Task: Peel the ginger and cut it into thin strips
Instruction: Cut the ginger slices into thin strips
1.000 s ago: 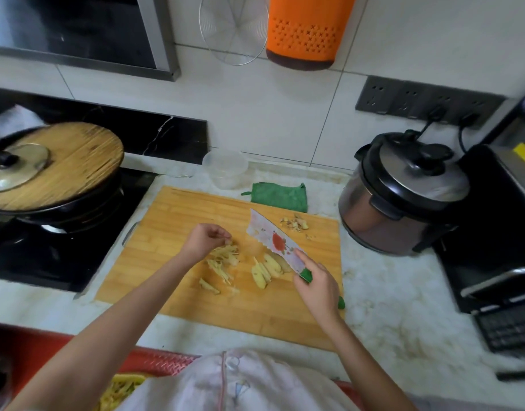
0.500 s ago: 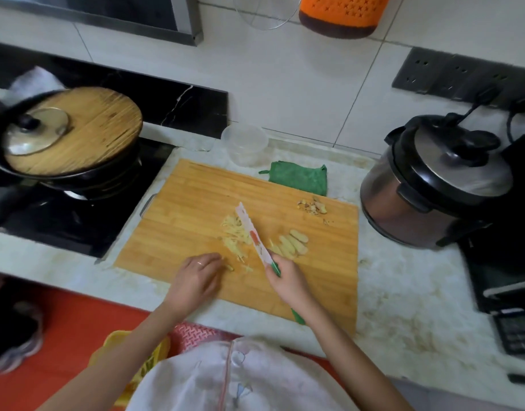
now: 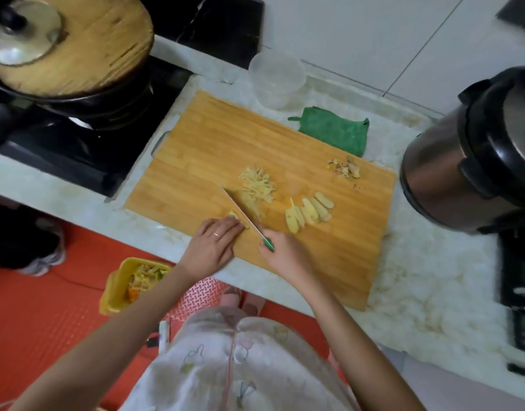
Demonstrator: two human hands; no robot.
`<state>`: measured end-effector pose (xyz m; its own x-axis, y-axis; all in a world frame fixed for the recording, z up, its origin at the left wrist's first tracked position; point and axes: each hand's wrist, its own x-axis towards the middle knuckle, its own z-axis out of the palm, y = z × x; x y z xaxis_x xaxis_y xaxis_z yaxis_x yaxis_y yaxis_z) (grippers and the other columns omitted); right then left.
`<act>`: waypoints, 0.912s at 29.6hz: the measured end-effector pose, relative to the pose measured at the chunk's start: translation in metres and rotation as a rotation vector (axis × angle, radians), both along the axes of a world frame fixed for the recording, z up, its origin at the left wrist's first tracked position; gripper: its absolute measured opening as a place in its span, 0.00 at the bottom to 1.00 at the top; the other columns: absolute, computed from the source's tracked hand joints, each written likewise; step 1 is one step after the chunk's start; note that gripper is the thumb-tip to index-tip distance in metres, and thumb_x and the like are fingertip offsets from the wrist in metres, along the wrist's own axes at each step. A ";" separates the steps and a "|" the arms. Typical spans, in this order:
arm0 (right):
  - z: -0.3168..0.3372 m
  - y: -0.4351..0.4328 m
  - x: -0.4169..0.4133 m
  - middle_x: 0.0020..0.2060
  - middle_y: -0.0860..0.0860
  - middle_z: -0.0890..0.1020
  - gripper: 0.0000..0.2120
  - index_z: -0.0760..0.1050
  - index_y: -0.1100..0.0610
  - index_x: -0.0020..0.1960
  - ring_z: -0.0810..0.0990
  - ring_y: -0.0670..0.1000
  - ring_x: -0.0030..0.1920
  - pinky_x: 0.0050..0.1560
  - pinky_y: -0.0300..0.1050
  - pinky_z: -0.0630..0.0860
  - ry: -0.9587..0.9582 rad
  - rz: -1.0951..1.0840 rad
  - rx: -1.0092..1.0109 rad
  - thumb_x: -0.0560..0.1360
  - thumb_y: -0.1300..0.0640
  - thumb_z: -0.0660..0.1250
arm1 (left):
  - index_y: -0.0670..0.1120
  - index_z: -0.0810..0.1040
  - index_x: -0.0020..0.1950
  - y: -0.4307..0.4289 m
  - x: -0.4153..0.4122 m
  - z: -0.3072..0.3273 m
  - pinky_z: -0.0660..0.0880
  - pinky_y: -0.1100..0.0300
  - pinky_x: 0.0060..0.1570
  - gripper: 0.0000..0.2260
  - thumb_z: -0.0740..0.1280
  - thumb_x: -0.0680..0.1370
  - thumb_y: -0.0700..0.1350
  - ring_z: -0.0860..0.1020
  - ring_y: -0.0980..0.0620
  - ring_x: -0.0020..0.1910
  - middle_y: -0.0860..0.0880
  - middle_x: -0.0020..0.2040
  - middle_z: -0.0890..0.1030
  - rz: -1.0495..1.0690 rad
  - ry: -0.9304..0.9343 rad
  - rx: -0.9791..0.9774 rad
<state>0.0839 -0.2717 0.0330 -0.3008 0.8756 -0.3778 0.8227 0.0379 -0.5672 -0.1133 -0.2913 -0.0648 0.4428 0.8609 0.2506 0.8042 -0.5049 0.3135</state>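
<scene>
Near the frame's centre a ginger piece (image 3: 234, 215) lies on the cutting board (image 3: 329, 262), pinned under the left hand's (image 3: 215, 243) curled fingers. The right hand (image 3: 285, 256) grips the knife (image 3: 243, 214), whose blade touches the piece. Ginger strips (image 3: 257, 183) and ginger slices (image 3: 310, 212) lie to the upper right.

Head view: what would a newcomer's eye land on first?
The knife, gripped by the right hand, is edge-down beside the left hand holding a ginger piece. Beyond the blade lie ginger strips; to their right, a fanned row of ginger slices on the bamboo cutting board.
</scene>
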 end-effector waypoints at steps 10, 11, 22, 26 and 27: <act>-0.017 0.013 0.005 0.39 0.51 0.81 0.18 0.74 0.50 0.63 0.78 0.54 0.39 0.37 0.47 0.71 0.097 0.019 -0.163 0.76 0.57 0.58 | 0.41 0.77 0.63 0.003 0.004 -0.013 0.69 0.49 0.58 0.18 0.53 0.80 0.44 0.75 0.45 0.62 0.43 0.61 0.79 0.045 -0.051 0.016; -0.016 0.017 0.007 0.40 0.50 0.81 0.17 0.74 0.49 0.63 0.77 0.52 0.38 0.37 0.47 0.72 0.099 0.013 -0.200 0.76 0.56 0.57 | 0.41 0.77 0.63 0.004 0.004 -0.014 0.69 0.49 0.58 0.18 0.53 0.79 0.44 0.76 0.45 0.62 0.43 0.61 0.79 0.046 -0.050 0.016; 0.006 -0.001 -0.006 0.40 0.58 0.82 0.21 0.64 0.47 0.73 0.79 0.57 0.39 0.23 0.41 0.55 -0.173 0.102 0.007 0.81 0.55 0.56 | 0.42 0.73 0.65 0.006 0.004 -0.018 0.70 0.49 0.58 0.17 0.54 0.80 0.44 0.74 0.45 0.62 0.43 0.62 0.77 0.045 -0.100 0.092; 0.002 -0.004 -0.009 0.42 0.58 0.82 0.22 0.62 0.46 0.74 0.80 0.58 0.43 0.33 0.45 0.62 -0.204 0.083 0.002 0.81 0.55 0.56 | 0.42 0.72 0.64 0.007 0.003 -0.021 0.70 0.49 0.57 0.16 0.54 0.79 0.43 0.74 0.45 0.61 0.45 0.63 0.73 0.049 -0.113 0.133; 0.001 -0.005 -0.009 0.41 0.58 0.82 0.22 0.61 0.45 0.74 0.80 0.58 0.43 0.33 0.45 0.62 -0.220 0.085 0.011 0.80 0.54 0.56 | 0.42 0.72 0.64 0.007 0.004 -0.021 0.70 0.49 0.57 0.16 0.54 0.79 0.43 0.74 0.45 0.60 0.46 0.63 0.73 0.051 -0.116 0.142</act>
